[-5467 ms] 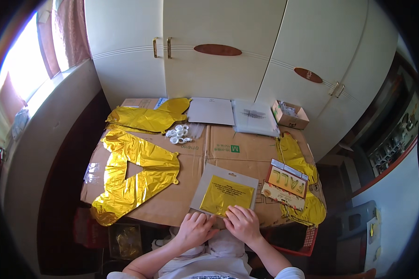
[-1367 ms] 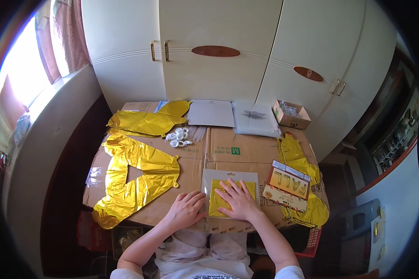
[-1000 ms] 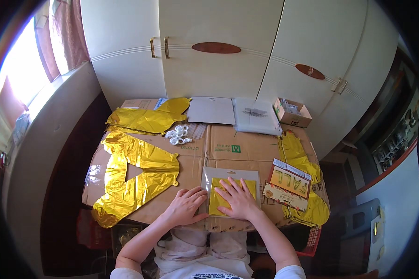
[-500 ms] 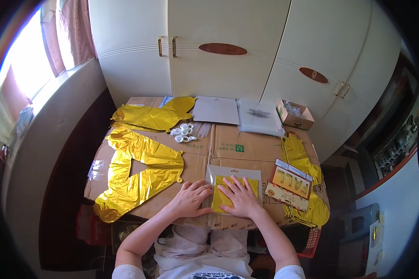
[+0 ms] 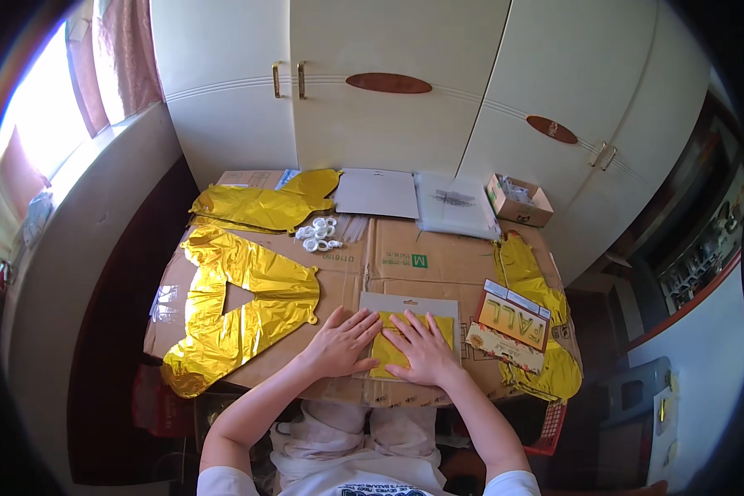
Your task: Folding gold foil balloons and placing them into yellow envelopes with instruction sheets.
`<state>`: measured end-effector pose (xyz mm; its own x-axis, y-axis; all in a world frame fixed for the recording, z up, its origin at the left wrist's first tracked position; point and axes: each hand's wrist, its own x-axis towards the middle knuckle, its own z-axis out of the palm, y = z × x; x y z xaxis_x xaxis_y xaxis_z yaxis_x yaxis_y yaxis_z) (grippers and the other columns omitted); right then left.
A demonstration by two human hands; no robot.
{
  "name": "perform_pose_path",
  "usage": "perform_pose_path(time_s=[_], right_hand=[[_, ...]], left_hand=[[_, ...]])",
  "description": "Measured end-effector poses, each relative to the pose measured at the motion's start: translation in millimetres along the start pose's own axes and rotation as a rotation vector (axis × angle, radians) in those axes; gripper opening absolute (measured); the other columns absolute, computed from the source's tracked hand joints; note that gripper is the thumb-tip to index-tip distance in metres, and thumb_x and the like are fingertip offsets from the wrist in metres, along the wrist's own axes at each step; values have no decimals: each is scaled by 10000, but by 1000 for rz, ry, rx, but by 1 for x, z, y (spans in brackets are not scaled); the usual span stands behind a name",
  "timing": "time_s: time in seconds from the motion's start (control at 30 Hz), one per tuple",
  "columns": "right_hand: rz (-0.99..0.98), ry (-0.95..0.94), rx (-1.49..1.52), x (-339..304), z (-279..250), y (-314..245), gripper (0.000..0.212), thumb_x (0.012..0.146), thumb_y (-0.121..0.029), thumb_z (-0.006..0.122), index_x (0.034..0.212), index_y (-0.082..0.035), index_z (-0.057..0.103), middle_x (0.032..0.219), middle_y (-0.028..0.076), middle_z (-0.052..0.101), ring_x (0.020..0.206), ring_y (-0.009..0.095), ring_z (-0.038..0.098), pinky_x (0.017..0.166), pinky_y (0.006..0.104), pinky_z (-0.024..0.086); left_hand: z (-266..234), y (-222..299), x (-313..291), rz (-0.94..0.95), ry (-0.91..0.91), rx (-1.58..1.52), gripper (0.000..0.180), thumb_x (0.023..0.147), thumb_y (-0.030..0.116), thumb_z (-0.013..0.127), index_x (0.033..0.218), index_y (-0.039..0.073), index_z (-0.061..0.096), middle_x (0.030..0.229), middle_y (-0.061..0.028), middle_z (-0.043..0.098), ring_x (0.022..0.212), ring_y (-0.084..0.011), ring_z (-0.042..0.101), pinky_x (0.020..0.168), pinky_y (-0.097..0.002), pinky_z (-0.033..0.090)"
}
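A flat clear packet [image 5: 386, 301] with a pale backing and a hang hole lies in front of me, near the table's front edge. Inside it shows a folded square of gold foil [image 5: 385, 352]. My right hand [image 5: 426, 350] presses flat on the square, fingers spread. Stretched out beside it, my left hand [image 5: 343, 344] lies across the packet's left edge, its fingertips on the foil's side. Neither hand grips anything. To the left spreads a gold foil letter balloon [image 5: 285, 289] shaped like an A. Printed header cards [image 5: 511, 321] rest to the right, over another gold foil balloon [image 5: 527, 264].
Cardboard [image 5: 446, 285] covers the tabletop. Along its back are more gold foil balloons [image 5: 252, 208], white ribbon rolls [image 5: 312, 236], clear straws [image 5: 355, 227], pale cards [image 5: 378, 194], a stack of clear bags [image 5: 457, 211] and a small open box [image 5: 531, 213]. White cupboards [image 5: 380, 124] stand behind.
My left hand has moved a little farther over the packet, its fingers closer to my right hand. The whole view has shifted slightly; both hands stay flat.
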<state>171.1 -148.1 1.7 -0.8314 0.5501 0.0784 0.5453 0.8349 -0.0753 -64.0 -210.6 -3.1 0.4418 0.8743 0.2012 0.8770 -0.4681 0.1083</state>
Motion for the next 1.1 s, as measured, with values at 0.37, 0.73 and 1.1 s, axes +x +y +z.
perform_pose_path(time_s=[0.37, 0.73, 1.1], right_hand=[[143, -26, -17, -22, -10, 39, 883, 895, -653, 497, 1512, -62, 276, 1577, 157, 251, 1483, 303, 180, 1200, 505, 137], [170, -19, -73, -34, -1, 46, 887, 881, -662, 477, 1519, -81, 275, 1587, 124, 258, 1480, 250, 207, 1190, 568, 85], [-135, 305, 53, -39, -27, -38, 380, 811, -320, 711, 1113, -104, 632, 1145, 41, 591, 1128, 204, 530, 980, 447, 392]], left_hand=[[-1, 1, 1, -38, -57, 17, 802, 907, 648, 437, 1482, 94, 364, 1532, -111, 372, 1442, -246, 309, 1152, -598, 166], [-6, 2, 0, -25, -24, 43, 778, 907, 622, 438, 1469, 86, 383, 1523, -95, 390, 1436, -226, 322, 1158, -612, 141], [-38, 25, -61, -31, -40, -217, 477, 861, 257, 656, 1295, 74, 581, 1317, -83, 586, 1318, -224, 481, 1124, -554, 281]])
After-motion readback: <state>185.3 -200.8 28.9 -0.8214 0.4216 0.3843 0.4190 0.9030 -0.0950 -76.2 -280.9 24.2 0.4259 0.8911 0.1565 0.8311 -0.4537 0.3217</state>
